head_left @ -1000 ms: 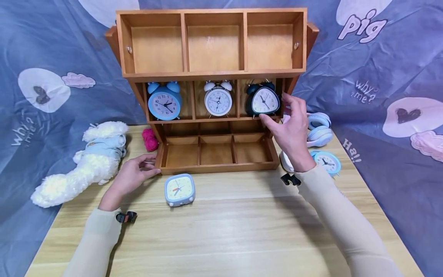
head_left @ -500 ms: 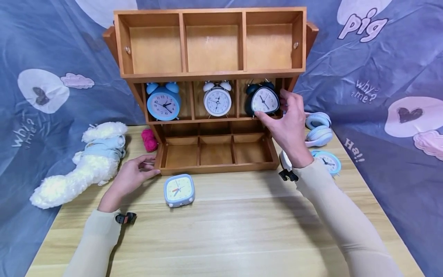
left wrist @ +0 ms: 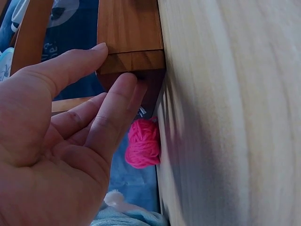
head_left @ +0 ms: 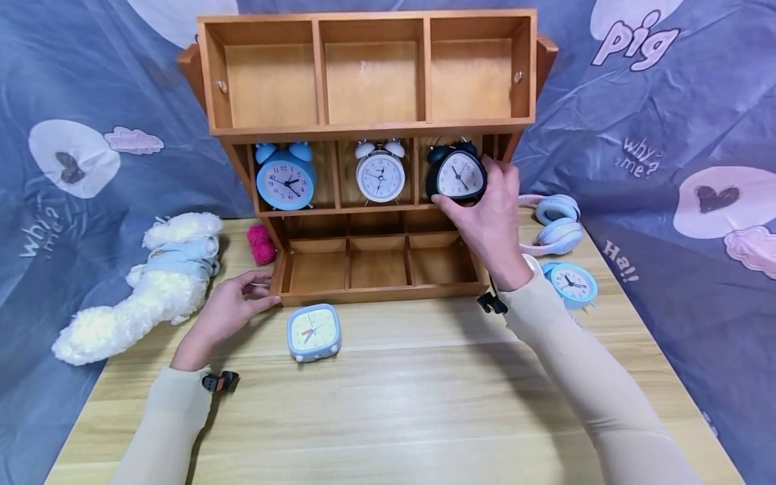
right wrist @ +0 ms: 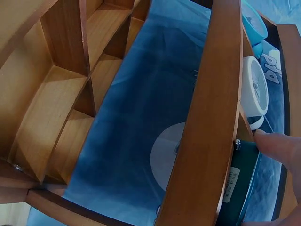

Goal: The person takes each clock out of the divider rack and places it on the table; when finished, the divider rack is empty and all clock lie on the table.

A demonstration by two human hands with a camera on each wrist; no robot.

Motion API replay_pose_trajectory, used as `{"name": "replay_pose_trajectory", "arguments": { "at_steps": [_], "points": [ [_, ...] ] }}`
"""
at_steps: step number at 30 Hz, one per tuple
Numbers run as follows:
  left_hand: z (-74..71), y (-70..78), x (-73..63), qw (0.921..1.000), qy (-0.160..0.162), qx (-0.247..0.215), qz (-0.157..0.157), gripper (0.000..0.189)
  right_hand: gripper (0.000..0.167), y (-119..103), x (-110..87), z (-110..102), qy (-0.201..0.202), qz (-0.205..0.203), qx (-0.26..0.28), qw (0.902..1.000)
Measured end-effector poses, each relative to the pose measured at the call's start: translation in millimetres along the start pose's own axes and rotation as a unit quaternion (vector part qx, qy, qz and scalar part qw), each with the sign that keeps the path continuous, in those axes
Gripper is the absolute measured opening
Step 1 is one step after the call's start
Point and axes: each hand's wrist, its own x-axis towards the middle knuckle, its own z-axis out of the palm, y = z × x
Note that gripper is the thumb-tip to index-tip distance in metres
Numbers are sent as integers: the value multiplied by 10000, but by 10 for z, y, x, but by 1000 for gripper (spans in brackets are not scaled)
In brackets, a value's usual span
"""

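Observation:
My right hand (head_left: 490, 219) grips a dark teal alarm clock (head_left: 457, 176) with a rounded triangular white face, thumb at its lower left, fingers at its right side. This clock stands in the right compartment of the wooden shelf's middle tier; the right wrist view shows its labelled underside (right wrist: 237, 181). A white twin-bell alarm clock (head_left: 380, 176) and a blue twin-bell alarm clock (head_left: 286, 180) fill the middle and left compartments. My left hand (head_left: 233, 306) pinches the lower left corner of the wooden shelf (left wrist: 134, 61) between thumb and fingers.
A square blue alarm clock (head_left: 314, 332) lies before the shelf. To the left are pink yarn (head_left: 262, 244) and a white plush toy (head_left: 164, 283). Headphones (head_left: 558, 225) and a light blue clock (head_left: 572, 284) lie at right, with a white object partly hidden behind the right wrist.
My right hand has moved left, pushing the dark alarm clock slightly left within its compartment. My left hand stays at the shelf corner.

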Motion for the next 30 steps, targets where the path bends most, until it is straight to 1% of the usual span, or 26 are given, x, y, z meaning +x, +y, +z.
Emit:
{"name": "replay_pose_trajectory", "arguments": {
  "at_steps": [8, 16, 26, 30],
  "points": [
    [0, -8, 3, 10000, 8, 35, -8, 60, 97, -35, 8, 51, -62, 71, -173, 9998],
    [6, -10, 4, 10000, 3, 6, 6, 60, 92, -47, 26, 81, -20, 238, -264, 9994],
    [7, -4, 6, 10000, 6, 34, 4, 60, 91, -29, 48, 42, 81, -38, -176, 9998],
    [3, 5, 1, 10000, -9, 27, 7, 60, 91, -37, 55, 28, 98, -13, -61, 9999]
  ]
}}
